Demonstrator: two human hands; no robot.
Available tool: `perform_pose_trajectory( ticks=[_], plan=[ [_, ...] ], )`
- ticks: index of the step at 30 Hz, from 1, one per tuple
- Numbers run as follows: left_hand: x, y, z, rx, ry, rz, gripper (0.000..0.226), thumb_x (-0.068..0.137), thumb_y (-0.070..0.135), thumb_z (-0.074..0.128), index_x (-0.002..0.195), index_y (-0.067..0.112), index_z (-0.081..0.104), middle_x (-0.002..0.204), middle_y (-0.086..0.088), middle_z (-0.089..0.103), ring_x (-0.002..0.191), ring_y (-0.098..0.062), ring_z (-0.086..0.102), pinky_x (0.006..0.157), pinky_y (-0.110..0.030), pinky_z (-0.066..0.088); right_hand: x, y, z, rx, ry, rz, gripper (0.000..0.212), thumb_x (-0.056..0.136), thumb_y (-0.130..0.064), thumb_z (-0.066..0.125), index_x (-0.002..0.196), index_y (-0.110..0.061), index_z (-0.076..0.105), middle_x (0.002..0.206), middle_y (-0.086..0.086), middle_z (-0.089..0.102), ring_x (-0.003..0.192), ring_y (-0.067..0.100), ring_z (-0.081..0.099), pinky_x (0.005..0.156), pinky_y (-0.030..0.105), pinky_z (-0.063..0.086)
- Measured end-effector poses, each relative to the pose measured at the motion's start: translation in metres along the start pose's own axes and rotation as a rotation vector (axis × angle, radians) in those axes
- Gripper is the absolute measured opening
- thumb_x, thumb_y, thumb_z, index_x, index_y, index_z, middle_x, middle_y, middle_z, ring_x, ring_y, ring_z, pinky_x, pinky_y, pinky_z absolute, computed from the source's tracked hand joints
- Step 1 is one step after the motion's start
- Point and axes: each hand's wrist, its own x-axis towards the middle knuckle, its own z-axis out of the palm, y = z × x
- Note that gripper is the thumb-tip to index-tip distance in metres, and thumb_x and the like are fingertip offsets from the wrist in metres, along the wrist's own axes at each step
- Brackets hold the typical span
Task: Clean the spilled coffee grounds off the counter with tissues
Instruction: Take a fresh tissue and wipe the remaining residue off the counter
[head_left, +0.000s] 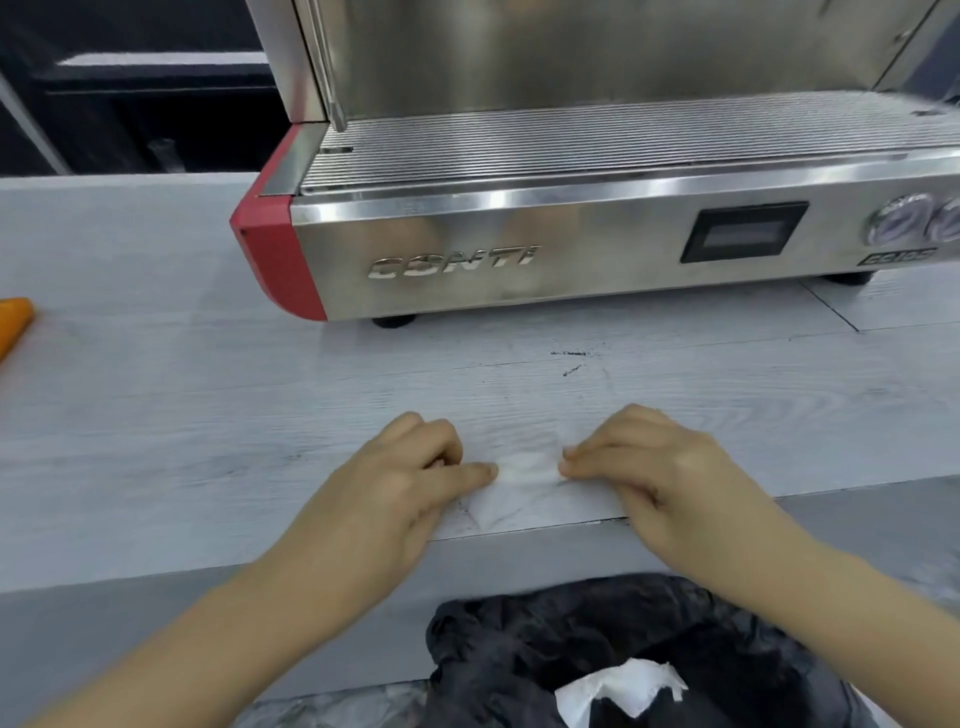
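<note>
A white tissue (524, 480) lies flat near the front edge of the pale wood-grain counter (208, 415). My left hand (410, 478) pinches its left side with fingers curled. On the other side, my right hand (660, 467) pinches the tissue's right end in the same way. A thin dark trace of coffee grounds (571, 361) remains on the counter beyond the tissue, in front of the machine.
A steel espresso machine (519, 249) with a red corner stands at the back of the counter. Below the counter edge sits a bin with a black bag (571, 639) holding a crumpled white tissue (618, 691). An orange object (13, 322) lies at the far left.
</note>
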Motion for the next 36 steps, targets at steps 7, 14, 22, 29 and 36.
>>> perform_pose_trajectory(
  ticks=[7,14,22,29,36],
  plan=[
    [0.059,-0.019,0.011,0.096,0.146,-0.103,0.03,0.091,0.015,0.053,0.113,0.015,0.073,0.088,0.0,0.058,0.082,-0.019,0.054,0.063,-0.031,0.046,0.046,0.041,-0.005,0.046,0.241,0.175,0.034,0.077,0.014,0.063,0.09,-0.014,0.078,0.092,-0.002,0.075,0.089,0.012,0.066,0.084,0.022,0.049],
    [0.11,-0.034,0.043,0.301,0.147,-0.237,0.023,0.087,0.001,0.064,0.105,0.011,0.074,0.085,-0.007,0.05,0.083,-0.029,0.052,0.055,-0.041,0.05,0.09,0.091,0.01,-0.073,0.164,0.165,0.033,0.079,0.009,0.056,0.097,-0.01,0.077,0.102,0.006,0.075,0.099,0.022,0.067,0.095,0.024,0.045],
    [0.115,-0.015,0.048,0.091,0.044,-0.092,0.032,0.094,0.007,0.055,0.12,0.02,0.07,0.088,-0.006,0.05,0.085,-0.026,0.044,0.067,-0.047,0.047,0.038,0.101,-0.023,-0.143,0.063,0.103,0.041,0.079,0.001,0.042,0.101,-0.007,0.075,0.1,0.007,0.074,0.091,0.023,0.062,0.089,0.019,0.044],
    [0.065,0.041,0.042,0.003,-0.043,0.087,0.042,0.085,0.003,0.056,0.119,0.023,0.07,0.088,-0.001,0.054,0.078,-0.019,0.048,0.057,-0.037,0.047,-0.045,0.059,-0.052,-0.04,0.033,0.033,0.038,0.08,0.009,0.051,0.101,-0.012,0.076,0.104,-0.005,0.072,0.095,0.009,0.059,0.085,0.018,0.047],
    [0.106,0.024,0.045,0.068,0.099,-0.127,0.037,0.087,0.01,0.052,0.118,0.018,0.07,0.088,-0.002,0.054,0.083,-0.025,0.053,0.064,-0.041,0.051,0.014,0.092,-0.05,-0.039,0.137,0.139,0.039,0.079,0.016,0.059,0.102,-0.012,0.075,0.105,0.002,0.073,0.098,0.016,0.065,0.09,0.024,0.047]
  ],
)
